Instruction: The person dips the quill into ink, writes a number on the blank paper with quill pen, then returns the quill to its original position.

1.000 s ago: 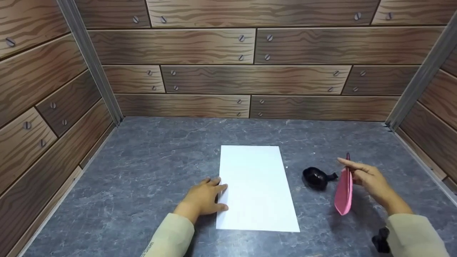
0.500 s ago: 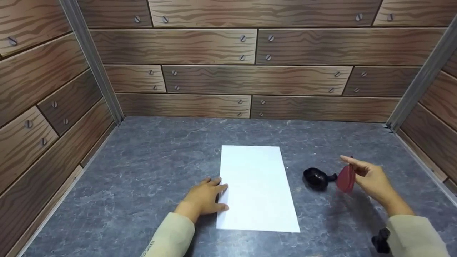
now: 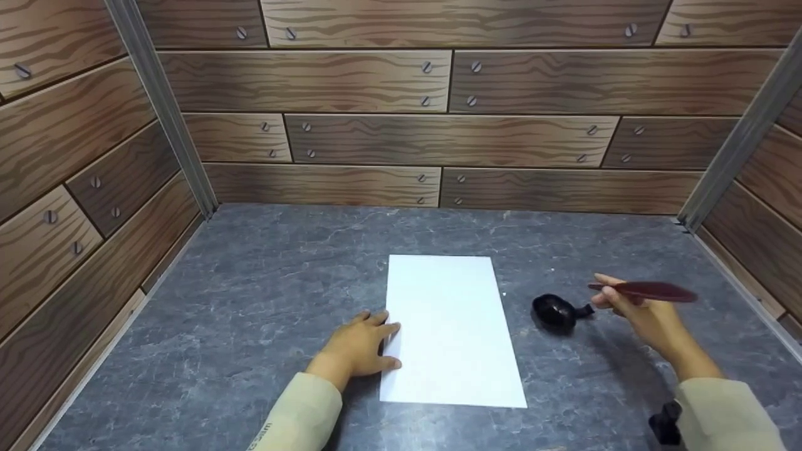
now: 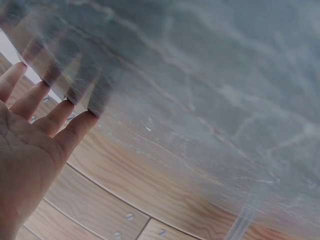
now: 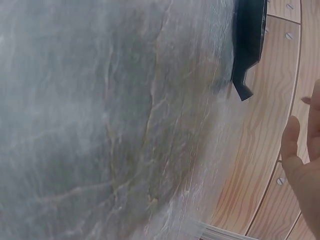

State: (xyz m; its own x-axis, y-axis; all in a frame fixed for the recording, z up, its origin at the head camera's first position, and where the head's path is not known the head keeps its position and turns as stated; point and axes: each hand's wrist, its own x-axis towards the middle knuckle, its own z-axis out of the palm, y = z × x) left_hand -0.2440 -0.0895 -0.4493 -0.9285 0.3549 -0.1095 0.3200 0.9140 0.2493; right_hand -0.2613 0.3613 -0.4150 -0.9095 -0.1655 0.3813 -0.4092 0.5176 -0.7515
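Note:
My left hand (image 3: 354,346) lies with spread fingers over the left edge of a white sheet of paper (image 3: 451,332). Its fingers are extended in the left wrist view. On the right, my right hand (image 3: 655,324) pinches the thin end of a flat, dark red, leaf-shaped thing (image 3: 661,291) between thumb and fingers. The thing is raised above the table, its broad end pointing right over the hand. Just left of those fingertips stands a small black bowl with a short handle (image 3: 554,313). In the right wrist view the bowl's dark side (image 5: 248,40) shows near the thumb.
The grey marbled table (image 3: 269,269) is bounded by wood-patterned walls (image 3: 363,138) at the back and both sides. Metal corner posts (image 3: 164,106) stand where the walls meet. A small black piece (image 3: 665,423) sits beside the right sleeve.
The right hand has turned the leaf-shaped thing from hanging down, its pink face showing, through upright to lying nearly level and pointing right. Left hand, paper and bowl have stayed put.

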